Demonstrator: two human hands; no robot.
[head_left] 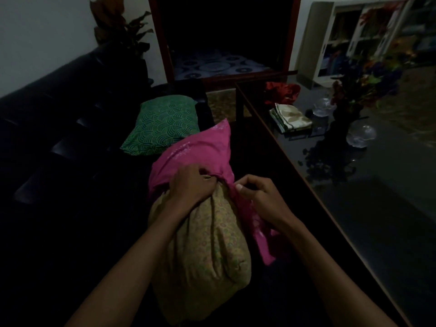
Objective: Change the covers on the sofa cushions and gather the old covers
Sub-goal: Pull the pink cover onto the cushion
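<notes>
A yellow patterned cushion lies in front of me, its far half inside a pink cover. My left hand grips the cushion's fabric at the mouth of the pink cover. My right hand pinches the pink cover's edge on the right side, where loose pink cloth hangs down. A green patterned cushion lies farther back on the dark sofa.
A dark glass-topped table runs along the right, holding folded pale cloths, a red cloth, a vase of flowers and glass pieces. A dark doorway and a white cabinet stand behind.
</notes>
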